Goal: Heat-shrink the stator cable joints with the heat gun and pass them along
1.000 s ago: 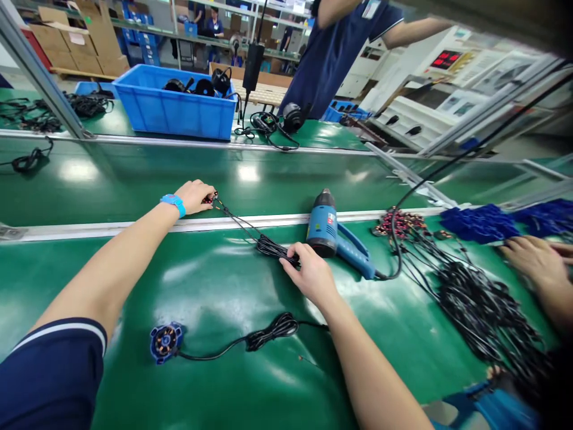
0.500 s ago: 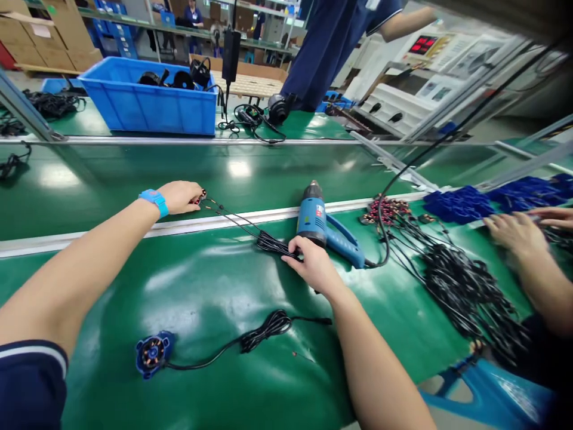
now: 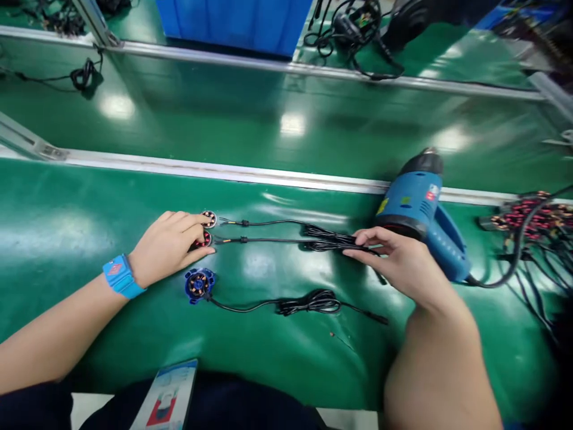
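Note:
My left hand, with a blue band at its wrist, has its fingers closed on two small round motor stators with copper windings, side by side low over the green bench. A thin black cable runs right from each to a folded bundle. My right hand pinches the far ends of both bundles between thumb and fingers. Nearer to me lies a blue motor housing with a wound core inside. Its own coiled black cable stretches right across the bench, touched by neither hand.
A blue heat gun lies just behind my right hand, its nozzle over the white rail. More stators with cables are heaped at the right. A blue bin stands beyond the far rail. A small wire scrap lies in front.
The view has tipped down and closer. My left hand has come back from beyond the rail to the bench with the stators. The cables now lie parallel, my right hand still on the bundles.

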Available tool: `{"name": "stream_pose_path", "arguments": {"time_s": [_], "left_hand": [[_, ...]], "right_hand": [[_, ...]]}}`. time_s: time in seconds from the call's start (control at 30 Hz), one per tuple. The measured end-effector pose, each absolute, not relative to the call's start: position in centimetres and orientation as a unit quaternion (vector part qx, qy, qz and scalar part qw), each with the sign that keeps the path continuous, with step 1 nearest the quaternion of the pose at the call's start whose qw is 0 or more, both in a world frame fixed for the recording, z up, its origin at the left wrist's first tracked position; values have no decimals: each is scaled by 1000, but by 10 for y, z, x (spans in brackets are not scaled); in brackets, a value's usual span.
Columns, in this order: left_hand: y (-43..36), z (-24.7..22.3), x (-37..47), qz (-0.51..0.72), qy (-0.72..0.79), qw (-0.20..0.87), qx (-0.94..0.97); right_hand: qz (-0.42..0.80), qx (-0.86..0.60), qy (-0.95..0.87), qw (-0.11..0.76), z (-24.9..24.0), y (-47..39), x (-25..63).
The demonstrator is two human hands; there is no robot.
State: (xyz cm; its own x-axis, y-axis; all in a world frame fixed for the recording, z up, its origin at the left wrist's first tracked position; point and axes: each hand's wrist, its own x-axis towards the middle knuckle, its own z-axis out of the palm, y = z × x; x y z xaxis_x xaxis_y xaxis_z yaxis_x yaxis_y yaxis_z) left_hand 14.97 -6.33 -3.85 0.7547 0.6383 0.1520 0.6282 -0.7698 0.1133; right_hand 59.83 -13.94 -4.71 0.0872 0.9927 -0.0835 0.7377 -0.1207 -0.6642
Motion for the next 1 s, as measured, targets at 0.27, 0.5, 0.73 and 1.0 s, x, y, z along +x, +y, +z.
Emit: {"name": "stream_pose_path", "arguments": {"time_s": [0.27,0.5,0.73,1.0], "left_hand": [[-63,-43,153,175,369,86,909],[-63,-43,149,161,334,74,926],[-63,-42,149,166,341,44,924],[-62,-47,149,168,355,20,919]], "right_hand": [[271,-708,-606,242,-47,-135,595],[238,-707,-628,222,-45,-141,599],[135,-609,-719,307,-2,-109,505],[413,-417,-778,224,-36,-53,392]]}}
